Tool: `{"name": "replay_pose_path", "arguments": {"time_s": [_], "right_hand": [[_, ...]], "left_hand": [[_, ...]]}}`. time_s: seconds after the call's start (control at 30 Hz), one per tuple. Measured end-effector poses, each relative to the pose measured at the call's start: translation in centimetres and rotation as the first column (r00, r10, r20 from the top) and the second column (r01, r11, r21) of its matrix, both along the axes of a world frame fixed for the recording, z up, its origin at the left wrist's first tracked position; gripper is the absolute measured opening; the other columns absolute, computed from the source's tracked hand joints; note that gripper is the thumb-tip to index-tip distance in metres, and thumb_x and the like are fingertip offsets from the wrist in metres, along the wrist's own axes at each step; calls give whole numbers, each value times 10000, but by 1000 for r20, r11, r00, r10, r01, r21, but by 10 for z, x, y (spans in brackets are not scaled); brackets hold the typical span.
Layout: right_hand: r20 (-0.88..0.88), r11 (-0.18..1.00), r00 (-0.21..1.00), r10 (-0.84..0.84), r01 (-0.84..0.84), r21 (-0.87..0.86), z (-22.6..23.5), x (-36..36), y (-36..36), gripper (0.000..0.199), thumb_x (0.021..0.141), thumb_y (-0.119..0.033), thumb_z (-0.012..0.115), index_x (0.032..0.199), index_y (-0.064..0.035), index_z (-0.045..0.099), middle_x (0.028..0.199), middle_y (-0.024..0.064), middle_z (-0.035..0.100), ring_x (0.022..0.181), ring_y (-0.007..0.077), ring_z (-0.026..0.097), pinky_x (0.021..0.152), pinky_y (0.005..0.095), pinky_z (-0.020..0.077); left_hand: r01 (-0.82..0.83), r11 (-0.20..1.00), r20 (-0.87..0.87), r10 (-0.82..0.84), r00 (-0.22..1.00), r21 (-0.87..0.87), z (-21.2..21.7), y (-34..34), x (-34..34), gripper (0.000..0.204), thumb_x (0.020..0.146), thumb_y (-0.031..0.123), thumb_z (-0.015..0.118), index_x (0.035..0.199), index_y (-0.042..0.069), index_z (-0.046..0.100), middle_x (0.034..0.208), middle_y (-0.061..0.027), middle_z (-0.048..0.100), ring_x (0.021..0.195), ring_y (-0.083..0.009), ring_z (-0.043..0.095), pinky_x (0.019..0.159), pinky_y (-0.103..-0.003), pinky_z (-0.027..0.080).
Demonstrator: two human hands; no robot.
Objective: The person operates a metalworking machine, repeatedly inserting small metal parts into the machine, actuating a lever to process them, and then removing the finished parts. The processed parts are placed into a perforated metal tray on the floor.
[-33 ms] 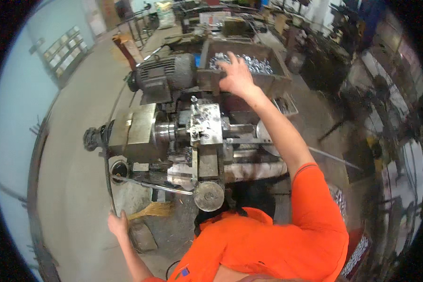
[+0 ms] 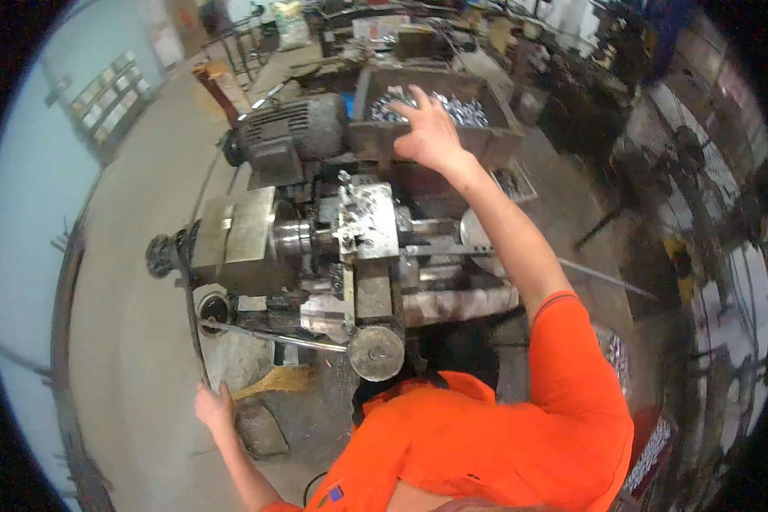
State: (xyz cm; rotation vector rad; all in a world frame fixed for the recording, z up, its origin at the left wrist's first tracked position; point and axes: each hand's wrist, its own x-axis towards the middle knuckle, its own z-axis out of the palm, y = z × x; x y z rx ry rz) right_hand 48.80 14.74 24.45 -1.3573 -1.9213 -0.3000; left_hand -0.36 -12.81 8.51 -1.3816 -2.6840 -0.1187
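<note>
Fingers of your right hand are spread wide and laid palm-down over the heap of small shiny metal parts in the dark rectangular metal bin; whether they actually close on any piece cannot be told from here. That bin sits just behind the grey, grimy metal lathe, which serves as the landmark for everything else. Your right arm stretches across the lathe's far end, its orange sleeve ending above the elbow.

Your left hand is down at the near left corner of the lathe, well apart from the bin, its fingers curled around a thin dark upright bar; the grip looks closed, though the hand is small in view.

On top of the lathe, near its middle, a blocky steel tool post is littered with bright swarf. Behind the lathe's left end sits a dark grey cylindrical electric motor, just left of the bin. At the near side of the lathe a round metal handwheel faces you. Left of the lathe runs the bare grey concrete floor.
</note>
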Motion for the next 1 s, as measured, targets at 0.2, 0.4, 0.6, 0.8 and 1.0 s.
{"name": "replay_pose_path", "arguments": {"time_s": [0.2, 0.4, 0.6, 0.8, 1.0], "right_hand": [[-214, 984, 974, -70, 32, -176, -39, 90, -110, 499, 567, -116, 586, 1065, -103, 624, 1272, 165, 469, 1071, 314, 524, 877, 344, 439], [-216, 805, 805, -553, 450, -386, -125, 247, -262, 390, 607, -162, 607, 985, -79, 651, 1148, 151, 559, 975, 285, 582, 820, 342, 473], [248, 230, 432, -867, 788, -571, -236, 333, -453, 229, 612, -191, 598, 787, -69, 679, 803, 169, 643, 801, 327, 619, 751, 377, 497], [450, 101, 629, -635, 644, -758, -271, 286, -464, 215, 571, -218, 593, 700, -62, 665, 795, 182, 637, 781, 323, 623, 731, 382, 508], [545, 104, 723, -424, 637, -764, -265, 280, -455, 271, 610, -225, 605, 792, -34, 667, 873, 187, 635, 858, 329, 610, 782, 386, 492]], "left_hand": [[434, 767, 440, -632, 638, 473, 25, 45, 73, 229, 822, 191, 606, 953, 5, 629, 836, -172, 636, 765, -345, 597, 683, -407, 474], [597, 647, 400, -762, 509, 474, -57, 102, 115, 208, 838, 162, 583, 924, -23, 622, 804, -171, 647, 712, -326, 603, 649, -368, 463], [667, 732, 343, -667, 661, 140, -86, 147, 129, 303, 826, 295, 594, 827, -3, 649, 671, -155, 620, 606, -287, 587, 596, -396, 436], [634, 740, 268, -673, 690, 225, -64, 131, 146, 302, 824, 309, 589, 845, 13, 648, 670, -141, 622, 617, -281, 593, 592, -396, 434], [614, 757, 315, -653, 689, 224, -69, 133, 139, 298, 819, 311, 599, 848, 19, 654, 702, -142, 637, 624, -264, 606, 603, -368, 451]]}}
